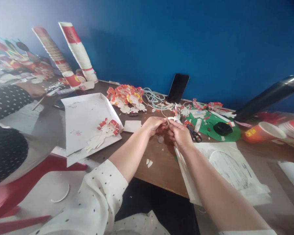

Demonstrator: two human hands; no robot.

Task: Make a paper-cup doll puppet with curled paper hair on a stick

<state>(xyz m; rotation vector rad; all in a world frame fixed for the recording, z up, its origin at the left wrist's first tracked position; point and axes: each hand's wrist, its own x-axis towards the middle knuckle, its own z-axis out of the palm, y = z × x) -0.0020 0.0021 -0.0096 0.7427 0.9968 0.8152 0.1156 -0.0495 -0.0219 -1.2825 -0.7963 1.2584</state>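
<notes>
My left hand point(156, 125) and my right hand point(178, 132) meet over the middle of the brown table, fingertips pinched together. Between them is a small white paper piece point(171, 117), mostly hidden by the fingers. Just beyond, something white and red sticks up; I cannot make out whether it belongs to the same piece. Black-handled scissors point(195, 134) lie right of my right hand. A paper doll figure point(105, 132) with a red and white curled rim rests on a white box lid point(84, 111) to the left. Small white scraps point(149, 163) lie near the table's front.
Many curled red paper cutouts point(126, 98) are heaped at the back, beside a pale blue cable point(153, 97). A phone point(178, 87) leans on the blue wall. Tall cup stacks point(79, 54) stand back left. Paper cups point(262, 133) lie right. Another person's dotted sleeve point(8, 101) is at left.
</notes>
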